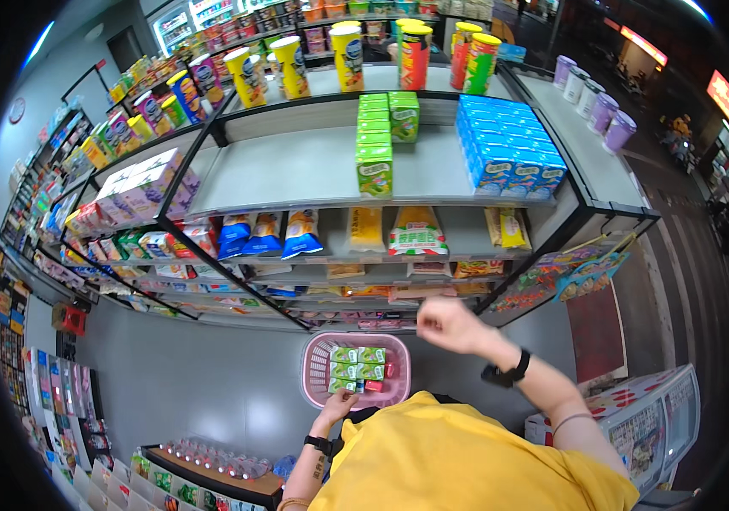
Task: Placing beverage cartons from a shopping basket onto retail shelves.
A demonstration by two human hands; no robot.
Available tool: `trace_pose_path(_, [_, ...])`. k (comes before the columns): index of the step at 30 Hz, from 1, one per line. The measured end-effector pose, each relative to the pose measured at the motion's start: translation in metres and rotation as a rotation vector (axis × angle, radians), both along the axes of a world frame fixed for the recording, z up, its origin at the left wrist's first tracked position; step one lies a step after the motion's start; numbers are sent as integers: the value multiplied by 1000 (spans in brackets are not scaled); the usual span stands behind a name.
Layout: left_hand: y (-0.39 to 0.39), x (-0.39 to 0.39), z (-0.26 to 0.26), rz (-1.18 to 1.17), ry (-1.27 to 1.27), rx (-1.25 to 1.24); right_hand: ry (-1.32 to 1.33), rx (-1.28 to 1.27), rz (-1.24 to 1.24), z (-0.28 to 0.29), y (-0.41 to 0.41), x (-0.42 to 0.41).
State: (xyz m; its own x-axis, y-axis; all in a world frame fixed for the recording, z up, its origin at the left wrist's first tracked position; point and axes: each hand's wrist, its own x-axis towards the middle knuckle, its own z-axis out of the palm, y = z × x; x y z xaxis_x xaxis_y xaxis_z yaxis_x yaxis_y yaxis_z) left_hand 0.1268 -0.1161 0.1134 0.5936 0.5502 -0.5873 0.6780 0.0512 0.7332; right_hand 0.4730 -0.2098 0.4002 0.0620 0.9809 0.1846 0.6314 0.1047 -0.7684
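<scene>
A pink plastic basket (401,348) stands on the floor before me, holding several green drink cartons (371,355) and a few red packs (373,386). My left hand (341,404) is at the basket's near rim, its fingertips by the nearest green carton (341,384); whether they grip the carton or the rim is hard to see. My right hand (454,324) is raised right of the basket, in front of the lower shelves, with its fingers curled in and nothing visible in them. More green cartons (375,172) stand in rows on the upper shelf (288,163).
Blue drink cartons (510,153) fill that shelf's right side. Chip canisters (346,57) line the top. Bagged bread (418,231) lies below. Purple and white cups (604,114) stand on the right-hand end shelf. A glass-topped freezer (649,421) is at lower right, bottles (217,458) at lower left.
</scene>
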Motion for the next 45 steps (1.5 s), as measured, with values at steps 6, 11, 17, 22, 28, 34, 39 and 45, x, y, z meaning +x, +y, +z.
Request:
trace_pose_path(6, [8,22,-3,-330,105,62,144,-481,-396,-200,-163,-13])
trace_pose_path(11, [10,40,-8,-498,176,76,244,-679,-701,-265,-252,-51])
trace_pose_path(17, [12,36,-36,-557,222,120,246,-781,-728,-348,-281,-69])
trace_pose_path(22, [10,2,-55,-547,210,228,293,-890,-710,-368,-270,-67])
trace_pose_path(28, [25,-52,-71,-456,284,391,317,-897,-885,-370,-278,-81])
trace_pose_path(34, [38,-111,-100,-306,334,433,412,-896,-1014,-373,-297,-108])
trace_pose_path(39, [39,-138,-114,-96,324,304,445,-860,-1113,-380,-309,-133])
trace_pose_path(45, [45,-164,-122,-121,351,277,432,-893,-1132,-389,-310,-158])
